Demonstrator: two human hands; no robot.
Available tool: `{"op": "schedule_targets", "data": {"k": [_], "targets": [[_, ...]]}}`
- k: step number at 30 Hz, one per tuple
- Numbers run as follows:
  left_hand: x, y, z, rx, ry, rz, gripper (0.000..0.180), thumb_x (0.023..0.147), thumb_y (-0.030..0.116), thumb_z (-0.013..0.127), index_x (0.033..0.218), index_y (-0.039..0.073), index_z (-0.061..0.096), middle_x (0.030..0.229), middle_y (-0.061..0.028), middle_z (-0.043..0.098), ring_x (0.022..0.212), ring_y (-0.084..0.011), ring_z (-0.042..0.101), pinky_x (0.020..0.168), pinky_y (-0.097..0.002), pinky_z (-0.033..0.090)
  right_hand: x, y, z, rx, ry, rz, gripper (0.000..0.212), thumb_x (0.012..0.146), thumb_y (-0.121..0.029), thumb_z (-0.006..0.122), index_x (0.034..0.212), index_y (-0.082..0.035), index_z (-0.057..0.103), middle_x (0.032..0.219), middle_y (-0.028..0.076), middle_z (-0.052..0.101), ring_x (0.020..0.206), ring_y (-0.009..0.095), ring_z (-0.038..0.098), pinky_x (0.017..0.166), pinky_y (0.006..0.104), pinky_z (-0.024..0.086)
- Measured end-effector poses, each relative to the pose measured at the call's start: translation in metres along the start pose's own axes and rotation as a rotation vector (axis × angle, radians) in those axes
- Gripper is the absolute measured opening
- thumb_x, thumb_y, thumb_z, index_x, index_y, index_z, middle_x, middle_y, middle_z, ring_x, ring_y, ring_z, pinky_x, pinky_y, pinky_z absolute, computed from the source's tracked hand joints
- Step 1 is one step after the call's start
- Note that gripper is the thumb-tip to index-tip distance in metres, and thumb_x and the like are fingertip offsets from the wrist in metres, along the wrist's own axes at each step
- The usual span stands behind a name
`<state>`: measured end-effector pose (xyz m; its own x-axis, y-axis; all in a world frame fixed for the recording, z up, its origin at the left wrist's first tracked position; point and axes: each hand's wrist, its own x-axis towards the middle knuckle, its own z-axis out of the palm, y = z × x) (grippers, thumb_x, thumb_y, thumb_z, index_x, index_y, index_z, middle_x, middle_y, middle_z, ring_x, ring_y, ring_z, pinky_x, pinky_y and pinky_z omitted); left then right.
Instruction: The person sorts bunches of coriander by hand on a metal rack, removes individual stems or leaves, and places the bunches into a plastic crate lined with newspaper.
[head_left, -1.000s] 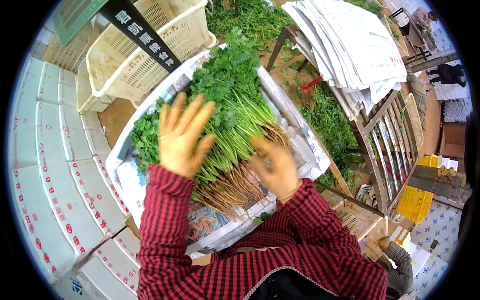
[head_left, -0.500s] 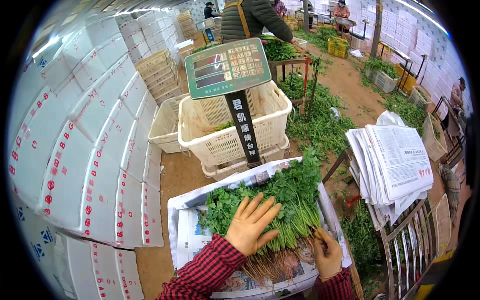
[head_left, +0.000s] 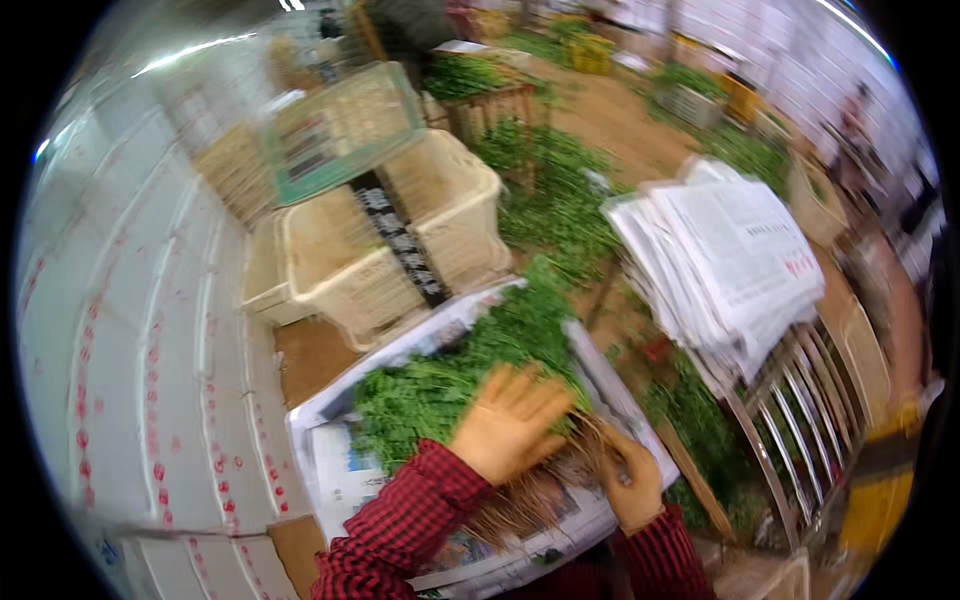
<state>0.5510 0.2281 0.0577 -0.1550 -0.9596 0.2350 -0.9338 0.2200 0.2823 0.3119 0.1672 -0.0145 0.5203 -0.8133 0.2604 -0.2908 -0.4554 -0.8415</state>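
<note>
A heap of leafy herb, which looks like coriander (head_left: 420,395), lies on spread newspaper sheets (head_left: 345,475) in front of the person. Its leaves point away and to the left, while its long brown roots (head_left: 520,505) lie on the near side, toward the person's body. The left hand (head_left: 508,425) is laid over the heap, palm down, its fingers stretched out, so that the herb is under the hand, with leaves showing beyond and to the left of it and roots on its near side. The right hand (head_left: 632,482) is at the right end of the heap, fingers bent beside the roots there; blur makes it impossible to tell whether they are clamped on any. Both arms wear red-and-black checked sleeves (head_left: 400,525).

Beyond the heap rises the black post (head_left: 400,240) of a scale with a green-edged display panel (head_left: 345,130), in front of a cream plastic crate (head_left: 345,290). White boxes (head_left: 130,350) are stacked on the left. To the right, a pile of newspapers (head_left: 735,250) rests near a slatted metal frame (head_left: 795,435), and loose greens (head_left: 550,205) cover part of the ground.
</note>
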Motion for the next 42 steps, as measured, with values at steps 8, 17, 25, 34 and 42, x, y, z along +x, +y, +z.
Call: {"op": "schedule_targets", "data": {"k": [8, 17, 25, 34, 42], "targets": [[-0.009, -0.048, 0.107, 0.164, -0.327, -0.288, 0.077, 0.092, 0.013, 0.066, 0.161, 0.021, 0.033, 0.167, -0.013, 0.031, 0.153, -0.0402, 0.026, 0.123, -0.056, 0.02, -0.068, 0.011, -0.042, -0.052, 0.008, 0.103, 0.046, 0.094, -0.016, 0.063, 0.139, -0.007, 0.057, 0.106, 0.019, 0.07, 0.098, 0.038, 0.065, 0.088, 0.0471, 0.052], [0.011, -0.031, 0.09, 0.354, 0.059, 0.039, 0.052, 0.109, 0.027, 0.049, 0.157, 0.01, 0.038, 0.161, -0.0146, 0.039, 0.15, -0.0353, 0.034, 0.122, -0.0527, 0.034, -0.198, 0.051, -0.117, -0.014, 0.36, 0.383, 0.043, 0.093, -0.013, 0.065, 0.135, -0.004, 0.062, 0.112, 0.018, 0.071, 0.1, 0.036, 0.067, 0.085, 0.0468, 0.053], [0.127, 0.24, 0.154, -0.028, -0.058, 0.555, 0.054, 0.103, 0.02, 0.054, 0.153, 0.004, 0.044, 0.158, -0.0172, 0.043, 0.15, -0.0386, 0.034, 0.123, -0.056, 0.024, -0.31, 0.051, -0.136, 0.061, 0.508, 0.555, 0.041, 0.098, -0.02, 0.06, 0.137, -0.007, 0.062, 0.116, 0.015, 0.071, 0.103, 0.035, 0.065, 0.09, 0.0459, 0.051], [0.242, 0.404, 0.298, -0.306, 0.112, 0.79, 0.049, 0.103, 0.014, 0.058, 0.15, 0.006, 0.05, 0.154, -0.0161, 0.05, 0.144, -0.033, 0.045, 0.119, -0.0475, 0.035, -0.469, 0.033, -0.222, -0.317, 1.098, 0.939, 0.044, 0.091, -0.012, 0.069, 0.133, -0.005, 0.063, 0.118, 0.018, 0.071, 0.108, 0.037, 0.065, 0.093, 0.0444, 0.052], [0.301, 0.383, 0.393, -0.453, -0.141, 0.178, 0.06, 0.105, 0.046, 0.054, 0.157, 0.018, 0.042, 0.155, -0.0155, 0.048, 0.142, -0.0347, 0.047, 0.116, -0.0471, 0.04, -0.626, 0.079, -0.156, -0.673, 0.282, 1.678, 0.068, 0.092, -0.039, 0.066, 0.151, -0.01, 0.045, 0.138, 0.02, 0.061, 0.119, 0.038, 0.063, 0.102, 0.0452, 0.05]]}}
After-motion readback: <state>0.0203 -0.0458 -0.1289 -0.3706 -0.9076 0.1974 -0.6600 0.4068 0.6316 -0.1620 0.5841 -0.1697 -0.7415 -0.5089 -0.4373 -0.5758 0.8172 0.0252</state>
